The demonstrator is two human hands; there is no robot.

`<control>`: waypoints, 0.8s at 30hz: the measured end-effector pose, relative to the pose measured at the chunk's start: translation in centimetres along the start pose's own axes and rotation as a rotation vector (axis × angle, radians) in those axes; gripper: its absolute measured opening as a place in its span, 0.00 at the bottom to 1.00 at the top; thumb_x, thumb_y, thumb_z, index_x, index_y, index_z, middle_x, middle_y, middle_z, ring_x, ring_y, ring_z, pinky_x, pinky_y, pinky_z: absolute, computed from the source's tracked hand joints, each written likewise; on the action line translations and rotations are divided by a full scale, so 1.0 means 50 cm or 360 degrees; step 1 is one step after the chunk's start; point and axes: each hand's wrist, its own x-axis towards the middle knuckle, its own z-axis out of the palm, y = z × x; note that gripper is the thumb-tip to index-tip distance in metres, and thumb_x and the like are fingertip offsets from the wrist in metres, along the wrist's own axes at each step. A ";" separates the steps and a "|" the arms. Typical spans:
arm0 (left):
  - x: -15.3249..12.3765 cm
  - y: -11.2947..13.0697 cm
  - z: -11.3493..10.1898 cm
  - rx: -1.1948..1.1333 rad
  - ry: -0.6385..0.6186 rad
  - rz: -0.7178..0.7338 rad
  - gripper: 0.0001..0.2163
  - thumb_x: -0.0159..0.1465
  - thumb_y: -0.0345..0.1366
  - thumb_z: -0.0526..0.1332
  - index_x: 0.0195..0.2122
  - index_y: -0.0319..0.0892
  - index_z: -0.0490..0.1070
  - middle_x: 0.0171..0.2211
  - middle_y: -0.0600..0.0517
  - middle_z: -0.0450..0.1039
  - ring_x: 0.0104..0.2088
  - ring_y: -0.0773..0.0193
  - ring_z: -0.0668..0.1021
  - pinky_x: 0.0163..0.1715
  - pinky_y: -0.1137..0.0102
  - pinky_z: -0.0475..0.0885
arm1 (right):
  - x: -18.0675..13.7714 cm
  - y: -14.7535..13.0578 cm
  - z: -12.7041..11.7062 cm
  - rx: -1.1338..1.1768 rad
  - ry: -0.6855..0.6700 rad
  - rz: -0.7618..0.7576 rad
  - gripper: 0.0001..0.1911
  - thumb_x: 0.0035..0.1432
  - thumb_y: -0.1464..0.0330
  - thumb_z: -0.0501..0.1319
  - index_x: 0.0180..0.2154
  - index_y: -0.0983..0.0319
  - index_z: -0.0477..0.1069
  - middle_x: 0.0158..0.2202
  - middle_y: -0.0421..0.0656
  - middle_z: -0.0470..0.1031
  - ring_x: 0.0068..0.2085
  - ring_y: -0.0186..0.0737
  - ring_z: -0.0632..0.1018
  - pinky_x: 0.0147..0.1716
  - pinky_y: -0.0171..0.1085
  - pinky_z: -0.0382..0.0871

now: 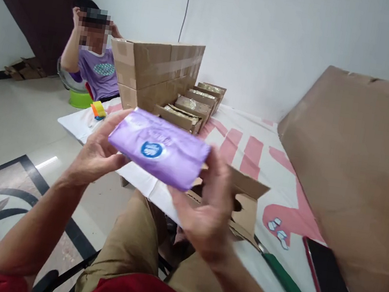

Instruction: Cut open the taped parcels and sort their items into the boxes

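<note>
A purple soft plastic-wrapped pack (174,158) with a round blue logo is held up in front of me, tilted down to the right. My left hand (95,153) grips its left end, thumb below and fingers behind. Around its right end closes my right hand (208,211), slightly blurred. Under and behind that hand is an open small cardboard box (248,210), partly covered by it. Whatever lies inside the box I cannot make out.
A green-handled tool (292,287) and a phone (333,279) lie right. Several small open boxes (192,109) stand beside stacked cartons (154,69). A large cardboard sheet (359,166) rises at right. A yellow-orange tape dispenser (97,109) sits near another person (98,70).
</note>
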 end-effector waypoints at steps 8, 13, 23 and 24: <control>-0.114 -0.176 -0.151 -0.0018 0.0204 -0.0797 0.37 0.49 0.37 0.77 0.61 0.40 0.70 0.54 0.41 0.79 0.49 0.51 0.83 0.39 0.68 0.81 | -0.120 0.182 0.259 0.0066 -0.0242 0.0590 0.40 0.61 0.67 0.61 0.72 0.62 0.52 0.66 0.59 0.68 0.63 0.56 0.73 0.52 0.49 0.77; -0.077 -0.303 -0.129 -0.0055 0.0134 -0.0842 0.37 0.48 0.34 0.71 0.62 0.39 0.69 0.58 0.40 0.77 0.56 0.48 0.79 0.49 0.64 0.78 | -0.105 0.283 0.277 -0.0194 -0.0300 0.0828 0.40 0.62 0.66 0.59 0.72 0.65 0.51 0.67 0.59 0.67 0.62 0.54 0.73 0.55 0.48 0.75; -0.021 -0.484 -0.077 0.0206 0.0135 -0.0862 0.18 0.51 0.34 0.65 0.44 0.38 0.74 0.41 0.46 0.82 0.44 0.54 0.81 0.50 0.61 0.75 | -0.076 0.419 0.282 -0.0483 -0.0381 0.1029 0.30 0.64 0.71 0.57 0.67 0.66 0.60 0.65 0.58 0.71 0.65 0.49 0.72 0.65 0.47 0.65; -0.029 -0.488 -0.078 0.0227 0.0145 -0.0860 0.17 0.52 0.34 0.65 0.44 0.39 0.74 0.41 0.47 0.82 0.43 0.55 0.81 0.50 0.61 0.75 | -0.084 0.426 0.283 -0.0469 -0.0387 0.1035 0.30 0.64 0.70 0.57 0.66 0.67 0.60 0.64 0.58 0.72 0.64 0.48 0.73 0.64 0.45 0.67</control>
